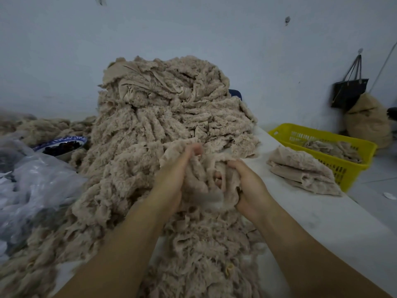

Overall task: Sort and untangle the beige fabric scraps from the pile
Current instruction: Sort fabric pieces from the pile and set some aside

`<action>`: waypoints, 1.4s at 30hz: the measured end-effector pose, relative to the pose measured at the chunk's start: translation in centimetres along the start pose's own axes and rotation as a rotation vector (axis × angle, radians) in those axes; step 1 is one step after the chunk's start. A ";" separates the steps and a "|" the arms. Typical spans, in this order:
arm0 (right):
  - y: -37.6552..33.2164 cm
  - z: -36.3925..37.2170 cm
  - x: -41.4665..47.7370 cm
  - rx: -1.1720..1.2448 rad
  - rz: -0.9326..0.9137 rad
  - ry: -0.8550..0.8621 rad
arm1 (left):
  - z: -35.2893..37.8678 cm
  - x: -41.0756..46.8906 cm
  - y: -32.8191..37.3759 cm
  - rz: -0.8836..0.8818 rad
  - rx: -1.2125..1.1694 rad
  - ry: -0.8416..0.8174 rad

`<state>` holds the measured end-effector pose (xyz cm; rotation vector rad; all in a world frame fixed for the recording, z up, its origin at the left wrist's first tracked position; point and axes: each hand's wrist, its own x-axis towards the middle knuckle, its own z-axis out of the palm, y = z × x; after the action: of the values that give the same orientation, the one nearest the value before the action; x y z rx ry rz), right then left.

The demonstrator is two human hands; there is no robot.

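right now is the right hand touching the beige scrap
Touching: the head view shows the right hand with fingers curled into the beige scrap, which the left hand also grips.

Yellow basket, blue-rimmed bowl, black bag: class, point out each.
yellow basket [353, 171]: head view, near side wall.
blue-rimmed bowl [69, 139]: head view, its rim.
black bag [349, 92]: head view, front panel.

**Blocked ahead and left, open strip on your right**

The pile [163, 117] walls off everything ahead and spills down the table toward you. On your left, a clear plastic bag [32, 186] and a bowl [62, 145] crowd right up against it. Your left hand [171, 179] and right hand [247, 186] grip one scrap [202, 175] at the pile's front. Bare table [311, 222] runs along your right, passable up to the folded stack [300, 168] just beside the yellow basket [352, 168].
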<state>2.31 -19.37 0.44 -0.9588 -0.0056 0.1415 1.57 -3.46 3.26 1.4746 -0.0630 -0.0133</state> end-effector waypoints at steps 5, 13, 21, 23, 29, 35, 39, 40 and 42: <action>-0.3 1.0 -0.2 0.127 0.042 -0.214 | 1.1 -0.7 -1.6 0.018 0.170 -0.131; 0.7 0.4 0.3 -0.247 -0.072 -0.098 | 0.7 0.2 -1.8 0.030 0.207 0.168; 2.8 0.6 0.0 -0.652 -0.177 -0.268 | 1.6 -0.1 -2.7 -0.100 0.137 -0.096; 2.1 0.0 0.1 -0.626 -0.169 -0.257 | 1.5 -0.2 -2.5 -0.010 0.247 -0.130; -3.2 -3.2 1.5 0.348 -0.339 0.087 | -0.2 0.4 -1.2 0.387 0.413 0.306; 0.7 -2.1 1.8 -0.145 -0.017 0.136 | -2.9 1.5 -2.6 0.187 0.592 0.540; 1.5 -1.1 1.2 -0.425 -0.040 0.034 | -2.9 1.3 -2.8 0.072 0.520 0.374; 1.6 -0.8 1.0 -0.454 -0.036 0.004 | -2.4 1.0 -2.5 0.110 0.526 0.341; 1.9 -0.2 0.8 -0.444 -0.020 -0.066 | -1.2 0.7 -2.1 0.207 0.551 0.256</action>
<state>2.90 -18.37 -1.30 -1.3964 -0.1110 0.1563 2.40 -2.49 1.07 2.0005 -0.0105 0.3872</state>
